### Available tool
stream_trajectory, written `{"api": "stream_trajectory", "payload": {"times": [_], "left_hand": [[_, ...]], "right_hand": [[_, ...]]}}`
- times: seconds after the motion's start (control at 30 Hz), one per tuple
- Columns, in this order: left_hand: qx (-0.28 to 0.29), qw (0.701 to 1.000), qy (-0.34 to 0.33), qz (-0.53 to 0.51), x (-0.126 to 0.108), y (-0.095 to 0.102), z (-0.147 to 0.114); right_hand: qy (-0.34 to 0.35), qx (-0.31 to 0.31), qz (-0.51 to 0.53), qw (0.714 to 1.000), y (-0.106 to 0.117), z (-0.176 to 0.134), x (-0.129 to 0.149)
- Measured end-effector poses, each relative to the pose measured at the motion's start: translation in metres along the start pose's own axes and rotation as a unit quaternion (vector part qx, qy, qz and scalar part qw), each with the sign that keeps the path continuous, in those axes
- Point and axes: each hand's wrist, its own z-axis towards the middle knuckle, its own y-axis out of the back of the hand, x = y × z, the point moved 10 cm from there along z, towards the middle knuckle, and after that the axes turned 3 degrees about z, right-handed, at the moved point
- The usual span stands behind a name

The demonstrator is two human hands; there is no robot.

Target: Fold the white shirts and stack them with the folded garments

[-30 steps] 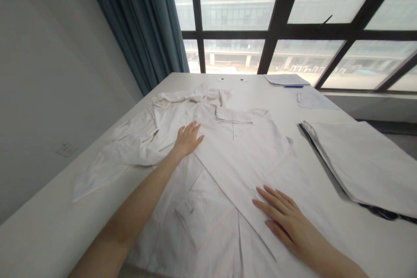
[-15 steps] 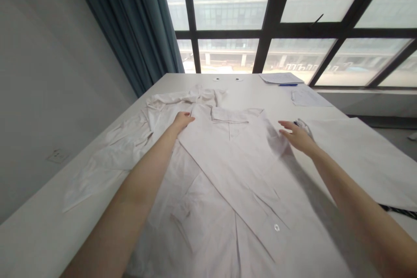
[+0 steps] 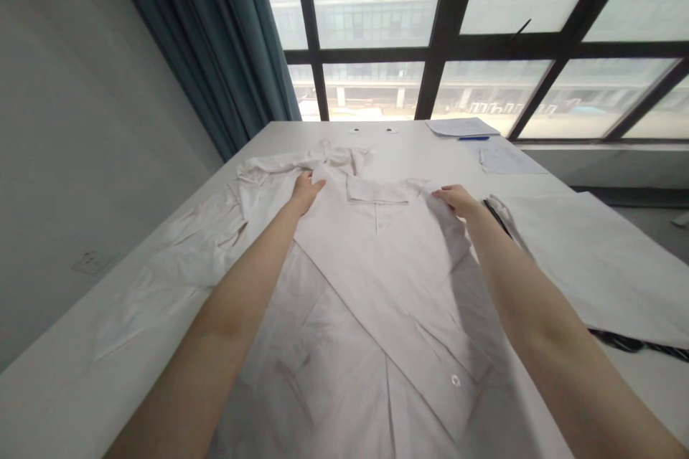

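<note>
A white long-sleeved coat [image 3: 371, 265], its collar [image 3: 377, 190] toward the window, is spread on the white table. One sleeve lies slantwise across its front, with a small pale ring-shaped mark near the lower end. My left hand [image 3: 308, 193] is closed on the coat's left shoulder, the thumb on top and the other fingers partly hidden. At the opposite shoulder, my right hand [image 3: 455, 199] pinches the fabric by the collar. More crumpled white cloth [image 3: 209, 229] lies to the left, partly under the coat; whether it belongs to the same garment I cannot tell.
On the right lies a flat white cloth or bag [image 3: 603, 265] with a black striped cord [image 3: 619, 341]. Papers [image 3: 463, 128] and a blue pen [image 3: 474, 138] rest at the table's far right, with another sheet [image 3: 509, 160] nearer. A wall socket [image 3: 90, 262] and blue curtain [image 3: 215, 36] are left.
My right hand has moved left from above the table onto the coat's right shoulder and closed on it. My left hand has shifted slightly along the left shoulder, toward the window.
</note>
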Motion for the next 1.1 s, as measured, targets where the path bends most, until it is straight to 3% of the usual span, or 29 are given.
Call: {"api": "stream_trajectory", "payload": {"times": [0.13,0.23,0.33,0.4,0.43,0.5,0.6,0.67,0.8,0.87,0.97,1.03,1.1], "left_hand": [[0.023,0.997,-0.054,-0.046,-0.022,0.019,-0.027],[0.031,0.989,-0.118,-0.078,-0.034,0.048,-0.067],[0.038,0.993,-0.103,-0.053,-0.021,0.079,-0.117],[0.05,0.996,-0.067,0.005,-0.003,0.099,-0.151],[0.076,0.995,-0.049,0.046,0.008,0.104,-0.168],[0.15,0.982,-0.04,0.107,0.024,0.11,-0.2],[0.287,0.942,-0.06,0.165,0.044,0.107,-0.243],[0.341,0.917,-0.076,0.193,0.053,0.109,-0.261],[0.342,0.912,-0.106,0.2,0.052,0.12,-0.259],[0.297,0.922,-0.116,0.218,0.044,0.127,-0.242],[0.177,0.929,-0.155,0.284,0.023,0.134,-0.21],[0.129,0.911,-0.196,0.339,0.009,0.127,-0.194],[0.121,0.883,-0.212,0.4,0.005,0.113,-0.181]], "right_hand": [[0.02,0.014,0.046,0.999,0.009,-0.024,0.021],[0.056,0.025,0.09,0.994,0.024,-0.059,0.033],[0.106,0.038,0.139,0.984,0.044,-0.109,0.034],[0.126,0.039,0.104,0.986,0.059,-0.145,0.023],[0.126,0.037,0.054,0.99,0.066,-0.163,0.014],[0.116,0.09,-0.059,0.987,0.068,-0.195,-0.008],[0.139,0.184,-0.186,0.955,0.062,-0.236,-0.033],[0.148,0.225,-0.225,0.936,0.059,-0.254,-0.043],[0.145,0.231,-0.234,0.933,0.066,-0.26,-0.05],[0.139,0.179,-0.237,0.945,0.076,-0.249,-0.05],[0.133,0.083,-0.224,0.962,0.088,-0.226,-0.049],[0.127,0.039,-0.219,0.967,0.086,-0.209,-0.052],[0.126,0.006,-0.226,0.966,0.081,-0.192,-0.055]]}}
